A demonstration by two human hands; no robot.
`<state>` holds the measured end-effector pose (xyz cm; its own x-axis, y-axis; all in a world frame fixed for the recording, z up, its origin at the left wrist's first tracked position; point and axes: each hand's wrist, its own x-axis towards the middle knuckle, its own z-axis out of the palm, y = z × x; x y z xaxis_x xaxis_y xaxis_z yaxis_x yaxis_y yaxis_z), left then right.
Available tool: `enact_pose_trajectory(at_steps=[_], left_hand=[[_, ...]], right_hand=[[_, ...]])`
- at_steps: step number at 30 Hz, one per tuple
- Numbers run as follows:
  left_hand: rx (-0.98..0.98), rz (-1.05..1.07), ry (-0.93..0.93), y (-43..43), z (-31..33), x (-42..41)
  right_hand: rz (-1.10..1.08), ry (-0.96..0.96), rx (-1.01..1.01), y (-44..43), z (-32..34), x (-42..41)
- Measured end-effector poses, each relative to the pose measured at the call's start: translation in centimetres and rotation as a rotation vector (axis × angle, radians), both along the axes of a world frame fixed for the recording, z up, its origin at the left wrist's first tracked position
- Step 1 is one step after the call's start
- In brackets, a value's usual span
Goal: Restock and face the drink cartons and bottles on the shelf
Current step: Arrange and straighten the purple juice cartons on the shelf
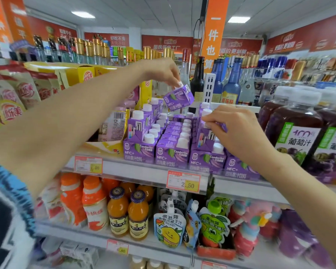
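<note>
L hand (163, 71) pinches the top corner of a purple juice carton (179, 99), which is tilted in the air above the back of the carton rows (173, 150). R hand (241, 133) has fingertips curled round the top of a second carton (207, 136) stacked on the right-hand row, near the shelf (144, 170) front edge. Mid rows are one tier high w/ open air above; taller stacked cartons flank them left & right. White divider (209, 88) and dark glass bottle (197, 80) stand at the back edge, close behind the lifted carton. Grape juice bottles (297, 136) crowd the right side. Price tag (183, 182) reading 2.50 hangs on the front lip. Orange juice bottles (117, 210) on the tier below. Orange banner (213, 35) hangs from the ceiling.
</note>
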<state>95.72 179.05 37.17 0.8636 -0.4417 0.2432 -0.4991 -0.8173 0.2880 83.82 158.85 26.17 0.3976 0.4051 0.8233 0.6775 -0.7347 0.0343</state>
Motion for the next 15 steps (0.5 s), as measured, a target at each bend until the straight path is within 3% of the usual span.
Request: enact_pose_trajectory(at_steps=[8,12,15], left_hand=[[-0.398,-0.145,0.010,4.2,-2.3,-9.7],[-0.497,-0.196,0.056,4.6,-5.1,-12.9],[-0.556,-0.203,0.065,4.2,-6.9,-14.2]], right_hand=[[-0.030,-0.004,0.053,0.3,-1.0,-0.6],[0.191,-0.018,0.230,2.0,-1.4,-3.1],[0.292,0.031,0.247,3.7,-2.6,-4.2]])
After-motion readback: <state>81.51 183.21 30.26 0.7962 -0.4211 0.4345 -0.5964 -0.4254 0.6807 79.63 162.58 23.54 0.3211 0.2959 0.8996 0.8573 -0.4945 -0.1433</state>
